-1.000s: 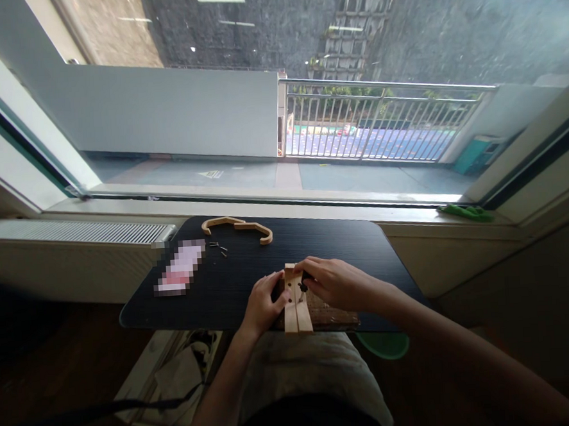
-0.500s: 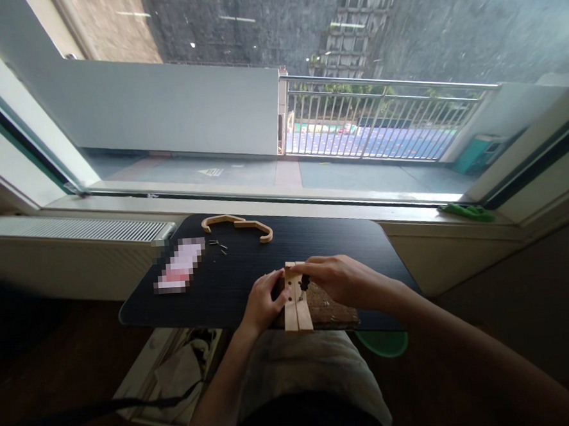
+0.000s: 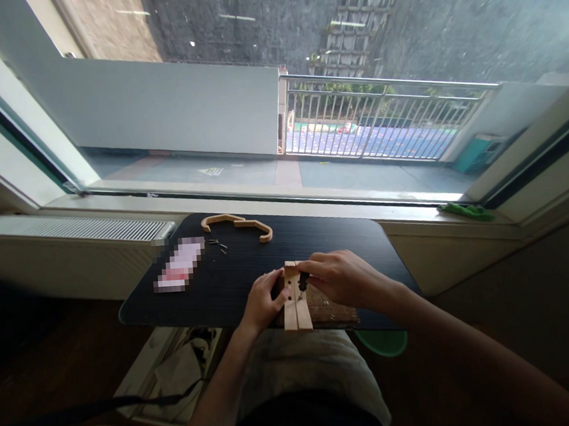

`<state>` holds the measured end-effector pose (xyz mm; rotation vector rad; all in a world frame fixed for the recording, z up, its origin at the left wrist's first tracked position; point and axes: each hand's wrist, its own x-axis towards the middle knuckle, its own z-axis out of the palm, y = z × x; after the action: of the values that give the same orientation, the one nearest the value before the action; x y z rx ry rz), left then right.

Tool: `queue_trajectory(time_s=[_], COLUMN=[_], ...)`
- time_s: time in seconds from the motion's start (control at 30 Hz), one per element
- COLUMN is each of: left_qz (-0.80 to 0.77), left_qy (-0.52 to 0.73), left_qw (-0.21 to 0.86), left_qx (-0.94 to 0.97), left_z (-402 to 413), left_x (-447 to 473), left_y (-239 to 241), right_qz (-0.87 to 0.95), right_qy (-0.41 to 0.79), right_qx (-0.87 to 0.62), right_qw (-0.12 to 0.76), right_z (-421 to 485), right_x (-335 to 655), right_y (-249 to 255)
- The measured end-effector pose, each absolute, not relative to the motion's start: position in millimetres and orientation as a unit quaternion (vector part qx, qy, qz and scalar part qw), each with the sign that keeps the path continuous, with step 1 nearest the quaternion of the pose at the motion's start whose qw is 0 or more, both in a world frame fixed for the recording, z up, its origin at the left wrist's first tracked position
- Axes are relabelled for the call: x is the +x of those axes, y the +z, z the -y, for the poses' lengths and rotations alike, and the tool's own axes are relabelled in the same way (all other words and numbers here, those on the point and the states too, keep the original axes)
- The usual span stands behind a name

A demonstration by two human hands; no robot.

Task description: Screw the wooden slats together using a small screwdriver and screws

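Note:
Two pale wooden pieces (image 3: 291, 315) lie side by side near the front edge of the dark table, with dark round holes in them. My left hand (image 3: 263, 302) grips their left side, thumb on the wood. My right hand (image 3: 339, 277) is closed round a short dark screwdriver (image 3: 303, 281), held tilted with its metal tip down at the right piece. Most of its handle is hidden by the fingers. Under and to the right of the pieces is a rough brown wooden board (image 3: 331, 310).
Two curved wooden hooks (image 3: 254, 225) lie at the back of the black table (image 3: 324, 236). Several small screws (image 3: 217, 244) lie beside a blurred-out pink and white item (image 3: 179, 266). A window sill runs behind, a radiator (image 3: 97, 231) stands left, and a green basin (image 3: 384, 343) shows below.
My right hand has shifted slightly round the screwdriver, its knuckles a little higher. My left hand and the wooden pieces stay in place.

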<state>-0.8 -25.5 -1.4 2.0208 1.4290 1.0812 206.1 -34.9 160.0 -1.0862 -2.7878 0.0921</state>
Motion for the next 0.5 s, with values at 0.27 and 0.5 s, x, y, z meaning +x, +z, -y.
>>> queue_trajectory(time_s=[0.27, 0.5], left_qz=[-0.515, -0.516], left_qy=[0.392, 0.392], left_qw=[0.22, 0.222], left_qx=[0.73, 0.728], left_z=[25.0, 24.7], left_x=[-0.3, -0.2], left_y=[-1.6, -1.6], right_qz=[0.926, 0.914], right_qy=[0.014, 0.021], right_qx=[-0.373, -0.405], right_qw=[0.053, 0.022], right_z=[38.9, 41.2], right_x=[201.8, 197.2], right_y=[165.7, 170.0])
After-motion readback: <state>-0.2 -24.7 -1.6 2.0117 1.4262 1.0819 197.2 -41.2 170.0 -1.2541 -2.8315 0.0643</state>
